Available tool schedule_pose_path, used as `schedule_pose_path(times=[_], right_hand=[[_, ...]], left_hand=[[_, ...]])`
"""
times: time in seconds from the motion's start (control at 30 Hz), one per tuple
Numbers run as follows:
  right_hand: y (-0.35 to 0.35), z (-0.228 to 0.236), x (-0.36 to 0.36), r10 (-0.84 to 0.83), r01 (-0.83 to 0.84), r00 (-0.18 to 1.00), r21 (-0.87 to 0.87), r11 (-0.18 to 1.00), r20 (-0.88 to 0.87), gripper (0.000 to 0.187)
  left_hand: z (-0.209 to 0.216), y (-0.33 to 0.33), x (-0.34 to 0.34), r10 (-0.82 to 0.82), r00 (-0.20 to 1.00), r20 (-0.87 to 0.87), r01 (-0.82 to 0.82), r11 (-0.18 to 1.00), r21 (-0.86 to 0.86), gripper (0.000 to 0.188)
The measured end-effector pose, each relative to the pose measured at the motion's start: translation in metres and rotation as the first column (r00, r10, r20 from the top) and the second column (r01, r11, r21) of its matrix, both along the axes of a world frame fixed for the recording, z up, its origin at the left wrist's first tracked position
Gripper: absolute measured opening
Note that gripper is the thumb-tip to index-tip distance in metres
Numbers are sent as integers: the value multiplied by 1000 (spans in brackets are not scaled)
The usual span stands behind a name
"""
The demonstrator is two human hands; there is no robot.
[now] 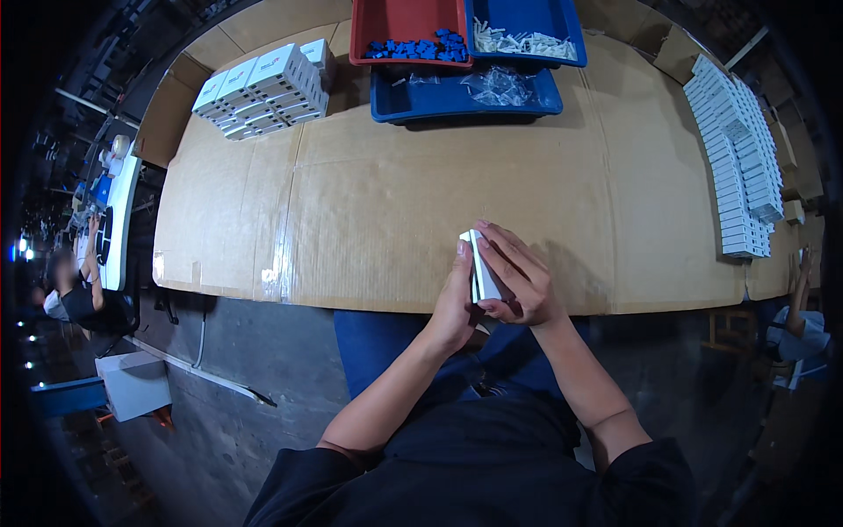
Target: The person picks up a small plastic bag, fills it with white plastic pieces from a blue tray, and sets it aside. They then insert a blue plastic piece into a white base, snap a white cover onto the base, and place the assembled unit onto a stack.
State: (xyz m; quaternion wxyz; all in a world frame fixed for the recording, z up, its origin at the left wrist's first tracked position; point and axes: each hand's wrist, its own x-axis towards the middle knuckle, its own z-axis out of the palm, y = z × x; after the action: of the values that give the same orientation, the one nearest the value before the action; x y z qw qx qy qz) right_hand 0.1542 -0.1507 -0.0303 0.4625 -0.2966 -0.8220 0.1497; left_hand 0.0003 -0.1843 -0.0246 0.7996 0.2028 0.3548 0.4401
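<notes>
The left hand and right hand both have their grip closed around a small white box that is between them, over the near edge of the tabletop, its long side pointing forward, neither hand nearer.

the person wears a plain dark t-shirt, black or a very deep navy, in soft-looking cloth that creases lightly across the front. its left sleeve and right sleeve are short and loose, each ending in a wide opening above the elbow. the left forearm and right forearm are bare, slim and smooth in outline. the left hand and right hand are bare too, with slender fingers. below the shirt are deep blue trousers; thin pale marks near the waist are too small to make out.
</notes>
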Motion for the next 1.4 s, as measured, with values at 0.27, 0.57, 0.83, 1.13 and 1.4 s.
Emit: schedule_pose_path(times=[0.27, 0.57, 0.83, 1.13, 1.4], right_hand=[[-11, -5, -14, -165, -54, 895, -467, 882, -415, 74], [-11, -3, -11, -119, -101, 937, -581, 808, -329, 51], [-12, -22, -21, -84, 68, 996, -340, 938, -31, 47], [-15, -39, -33, -220, 219, 975, -104, 970, 0, 43], [-19, -41, -36, -323, 319, 944, 56, 946, 71, 42]], left_hand=[[-12, -2, 6, 128, 952, -278, 3, 904, 427, 69], [-16, 12, -9, 257, 961, -104, -234, 953, 193, 61], [-29, 13, -8, 210, 945, -250, -189, 976, 105, 60], [-2, 13, 3, 298, 874, -385, -257, 954, 155, 51], [-1, 8, 4, 304, 889, -342, -289, 952, 95, 49]])
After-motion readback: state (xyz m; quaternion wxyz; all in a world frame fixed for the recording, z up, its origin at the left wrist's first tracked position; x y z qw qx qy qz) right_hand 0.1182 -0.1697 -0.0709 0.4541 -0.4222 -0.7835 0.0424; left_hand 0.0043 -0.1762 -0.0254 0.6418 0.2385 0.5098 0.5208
